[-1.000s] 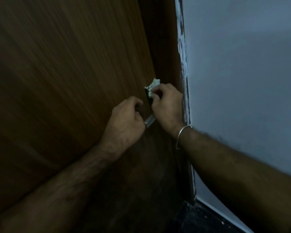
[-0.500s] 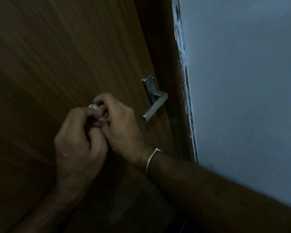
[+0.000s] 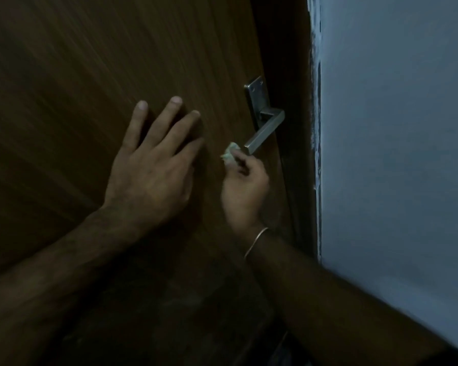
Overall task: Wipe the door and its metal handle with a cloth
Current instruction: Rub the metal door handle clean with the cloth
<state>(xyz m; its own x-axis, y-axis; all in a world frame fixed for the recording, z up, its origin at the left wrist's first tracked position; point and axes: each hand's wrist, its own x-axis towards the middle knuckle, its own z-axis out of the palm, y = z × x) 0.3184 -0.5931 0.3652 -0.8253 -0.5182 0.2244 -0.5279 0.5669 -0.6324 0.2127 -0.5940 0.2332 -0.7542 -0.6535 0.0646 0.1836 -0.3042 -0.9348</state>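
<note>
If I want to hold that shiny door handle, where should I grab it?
Probably the long straight lever of the metal handle, near its free lower end, coming from below and left. That bar juts out from the door, so fingers can wrap round it. The flat plate above lies flush, with nothing to grip. The right hand with the cloth is already there.

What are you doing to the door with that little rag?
A person is cleaning a wooden door. The left hand lies flat on the door with fingers spread. The right hand pinches a small bunched cloth just under the free end of the metal handle. Whether the cloth touches the handle is hard to tell. A thin bangle sits on the right wrist.
</note>
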